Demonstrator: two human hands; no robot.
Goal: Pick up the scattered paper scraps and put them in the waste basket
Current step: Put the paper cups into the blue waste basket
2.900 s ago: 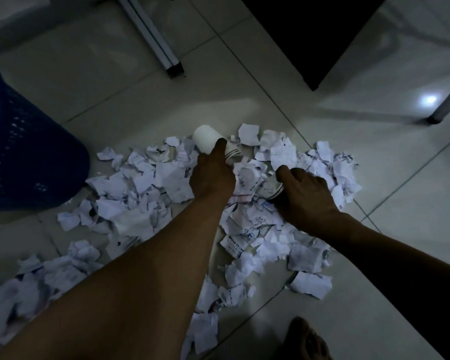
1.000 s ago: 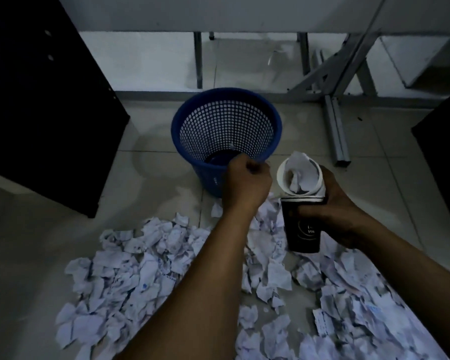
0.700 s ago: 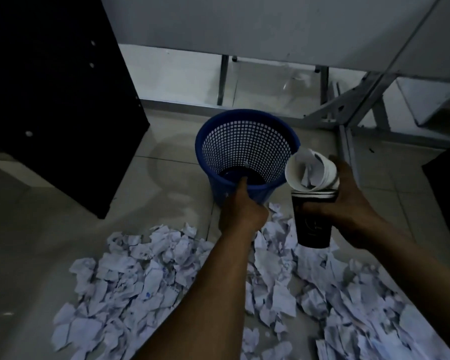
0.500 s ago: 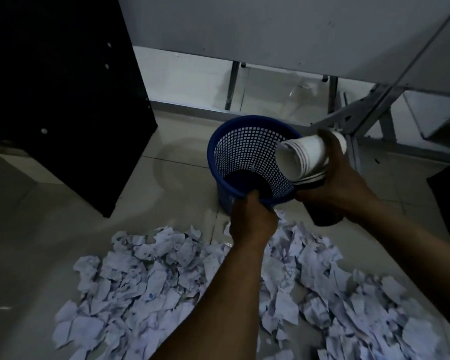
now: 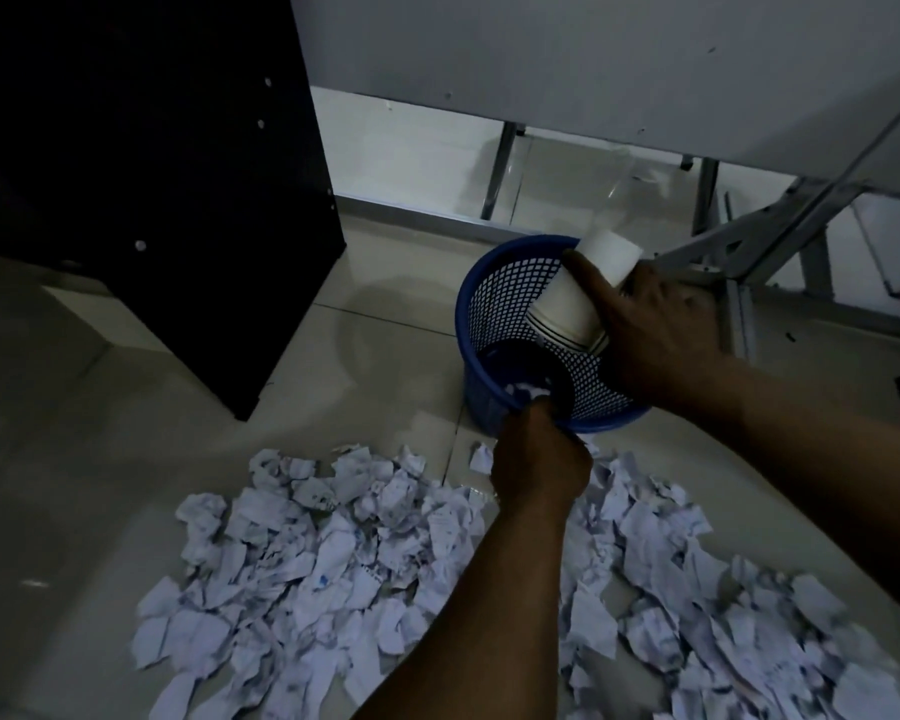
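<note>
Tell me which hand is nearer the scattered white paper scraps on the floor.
Left. The left hand grips the blue mesh waste basket's near rim, just above the scraps; the right hand holds a white paper cup over the basket.

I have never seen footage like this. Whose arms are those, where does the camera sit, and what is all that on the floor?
There is no machine here. These are a person's two bare arms, filmed by one wide-angle camera worn on the head, looking forward and down, so you see roughly what the person sees.

The tiled floor is strewn with torn, crumpled paper scraps. Behind them stands a blue mesh basket. The left hand grips its near rim. The right hand holds white paper cups, apparently nested, tipped mouth-down over the basket. A little paper already lies inside.

A dark cabinet stands at the left and metal table legs at the right. The room is dim, so fine detail is hard to read.
</note>
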